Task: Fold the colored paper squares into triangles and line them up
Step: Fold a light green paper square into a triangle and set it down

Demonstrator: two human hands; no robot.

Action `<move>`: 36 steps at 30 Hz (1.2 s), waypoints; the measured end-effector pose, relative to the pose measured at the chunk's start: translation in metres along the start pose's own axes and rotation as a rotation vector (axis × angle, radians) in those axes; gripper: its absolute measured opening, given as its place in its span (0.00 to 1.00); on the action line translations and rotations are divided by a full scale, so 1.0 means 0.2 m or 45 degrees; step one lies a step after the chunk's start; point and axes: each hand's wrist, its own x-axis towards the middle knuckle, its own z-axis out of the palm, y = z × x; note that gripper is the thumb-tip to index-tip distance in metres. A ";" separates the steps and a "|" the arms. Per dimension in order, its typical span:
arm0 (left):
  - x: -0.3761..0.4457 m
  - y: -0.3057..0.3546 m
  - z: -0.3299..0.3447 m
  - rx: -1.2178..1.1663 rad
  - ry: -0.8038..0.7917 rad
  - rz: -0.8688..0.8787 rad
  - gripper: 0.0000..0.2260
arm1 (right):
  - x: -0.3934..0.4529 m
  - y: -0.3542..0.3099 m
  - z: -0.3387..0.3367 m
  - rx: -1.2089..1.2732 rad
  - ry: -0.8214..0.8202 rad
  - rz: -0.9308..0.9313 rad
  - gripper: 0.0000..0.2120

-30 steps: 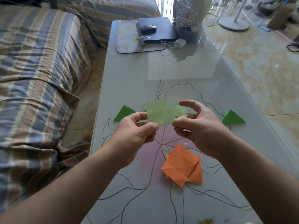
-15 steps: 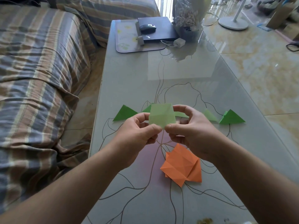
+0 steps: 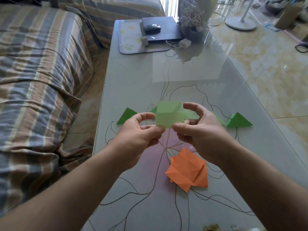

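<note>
A pale green paper square (image 3: 168, 115), creased and partly folded, is held above the table between both hands. My left hand (image 3: 140, 133) pinches its lower left edge with thumb and forefinger. My right hand (image 3: 200, 129) pinches its lower right edge, the forefinger curled over the top. Green folded triangles lie on the table behind: one at the left (image 3: 125, 115), one at the right (image 3: 239, 121), and others partly hidden by the paper and my hands. A stack of creased orange paper squares (image 3: 187, 170) lies below my right hand.
The glass-topped table (image 3: 133, 77) runs away from me; a striped sofa (image 3: 36, 67) lines its left edge. At the far end sit a dark box with a mouse (image 3: 152, 28), a floral mat (image 3: 128, 39), a charger (image 3: 184, 43) and a wrapped bouquet (image 3: 194, 15).
The pale green paper has been turned and squared up between my hands, and both hands have drawn closer together on its lower edge.
</note>
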 end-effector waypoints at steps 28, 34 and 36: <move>-0.02 0.00 -0.06 0.554 0.001 0.331 0.19 | -0.03 0.03 0.02 -0.382 -0.312 -0.071 0.16; -0.01 0.02 -0.07 0.353 -0.022 0.247 0.20 | -0.03 0.03 0.00 -0.272 -0.435 -0.078 0.20; 0.00 0.02 -0.07 0.309 -0.031 0.219 0.20 | -0.03 0.03 0.00 -0.278 -0.480 -0.080 0.23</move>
